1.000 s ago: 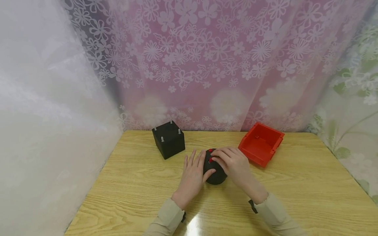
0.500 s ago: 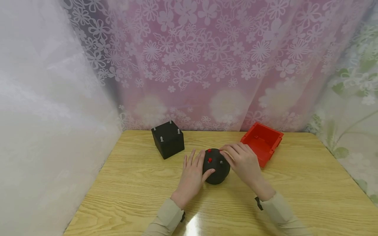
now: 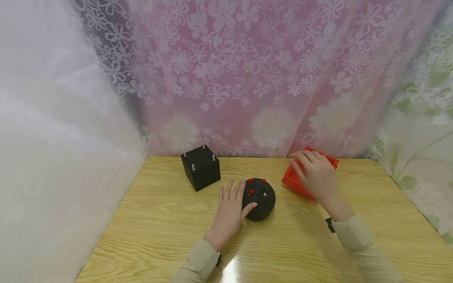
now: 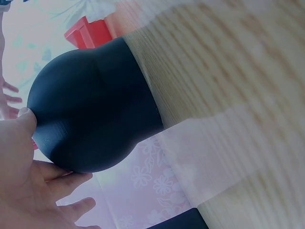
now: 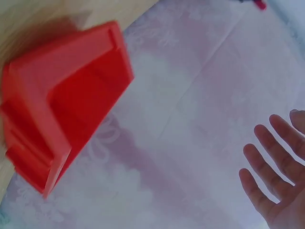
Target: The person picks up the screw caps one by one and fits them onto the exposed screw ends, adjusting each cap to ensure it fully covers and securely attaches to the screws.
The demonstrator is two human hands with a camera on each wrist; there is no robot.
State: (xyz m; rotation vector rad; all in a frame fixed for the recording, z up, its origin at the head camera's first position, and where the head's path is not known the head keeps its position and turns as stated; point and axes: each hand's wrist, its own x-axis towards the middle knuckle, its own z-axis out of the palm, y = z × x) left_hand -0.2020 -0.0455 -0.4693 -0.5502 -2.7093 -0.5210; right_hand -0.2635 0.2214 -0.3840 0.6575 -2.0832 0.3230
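Note:
A black rounded block (image 3: 261, 208) stands on the table, its domed top showing several metal studs. Red caps (image 3: 251, 192) sit on three of them, while a near-right stud (image 3: 265, 194) is bare metal. My left hand (image 3: 228, 216) holds the block from its left side; the left wrist view shows thumb and fingers spread round the dome (image 4: 95, 109). Over the red bin (image 3: 295, 184) hovers my right hand (image 3: 318, 179), fingers apart. In the right wrist view that hand (image 5: 281, 181) has nothing between its fingers, and the bin (image 5: 81, 95) appears tilted beside it.
A black cube (image 3: 203, 175) with several bare metal studs on top stands at the back left. Behind the wooden table (image 3: 148, 236) hangs a pink flowered curtain (image 3: 230, 78), and pale sheets (image 3: 53, 137) close off the sides.
My right hand has left a red cap on the block's far-right stud and moved right, over the red bin. The left hand has stayed on the block.

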